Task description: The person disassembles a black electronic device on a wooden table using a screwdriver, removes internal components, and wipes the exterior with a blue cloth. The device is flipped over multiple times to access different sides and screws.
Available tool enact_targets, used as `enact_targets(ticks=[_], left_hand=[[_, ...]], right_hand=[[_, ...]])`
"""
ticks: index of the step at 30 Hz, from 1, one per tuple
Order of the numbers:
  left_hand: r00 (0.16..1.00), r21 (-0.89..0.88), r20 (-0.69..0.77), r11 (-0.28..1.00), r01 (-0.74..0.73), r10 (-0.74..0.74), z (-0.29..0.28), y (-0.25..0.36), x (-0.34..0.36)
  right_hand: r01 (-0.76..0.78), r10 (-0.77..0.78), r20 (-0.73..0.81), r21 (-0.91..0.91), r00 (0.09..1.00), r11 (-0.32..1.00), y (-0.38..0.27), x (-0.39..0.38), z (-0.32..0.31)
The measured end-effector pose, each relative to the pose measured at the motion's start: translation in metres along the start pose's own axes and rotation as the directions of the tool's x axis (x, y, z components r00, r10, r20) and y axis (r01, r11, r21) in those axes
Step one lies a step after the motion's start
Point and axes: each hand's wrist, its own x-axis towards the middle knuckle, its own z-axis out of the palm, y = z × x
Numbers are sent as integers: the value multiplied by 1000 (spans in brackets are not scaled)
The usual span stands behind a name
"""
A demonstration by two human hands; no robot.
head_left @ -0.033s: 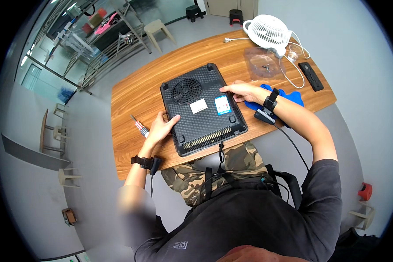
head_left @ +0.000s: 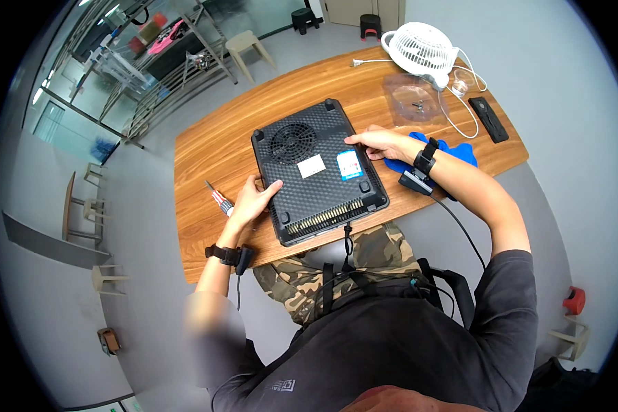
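Note:
A black induction cooker [head_left: 316,172] lies upside down on the wooden table [head_left: 206,151], showing its round fan grille and two stickers. My left hand [head_left: 252,201] grips the cooker's left edge, fingers spread over the ribbed underside. My right hand [head_left: 384,144] holds the right edge near the blue-and-white sticker, with the wrist over a blue cloth [head_left: 460,152]. A screwdriver [head_left: 219,198] with a red and white handle lies on the table just left of my left hand. Both wrists wear black bands with cables.
At the table's far right stand a white fan [head_left: 421,45] with its white cord, a clear plastic bag [head_left: 413,97] holding small screws, and a black remote-like bar [head_left: 488,118]. Stools and metal racks stand on the grey floor behind the table.

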Motion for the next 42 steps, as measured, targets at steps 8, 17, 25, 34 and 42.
enact_targets(ticks=[8, 17, 25, 34, 42], left_hand=[[999, -51, -31, 999, 14, -16, 4, 4, -4], [999, -3, 30, 999, 42, -42, 1, 14, 0], [997, 85, 69, 996, 23, -29, 3, 17, -3], [997, 95, 74, 995, 32, -39, 4, -6, 11], [997, -11, 7, 997, 78, -78, 11, -1, -10]], right_hand=[[20, -22, -35, -54, 999, 998, 1, 10, 1], [-11, 6, -75, -70, 997, 997, -1, 13, 1], [-2, -12, -152, -89, 988, 996, 3, 10, 7], [-15, 0, -183, -81, 983, 997, 3, 14, 8], [-54, 53, -140, -7, 989, 998, 3, 11, 4]])
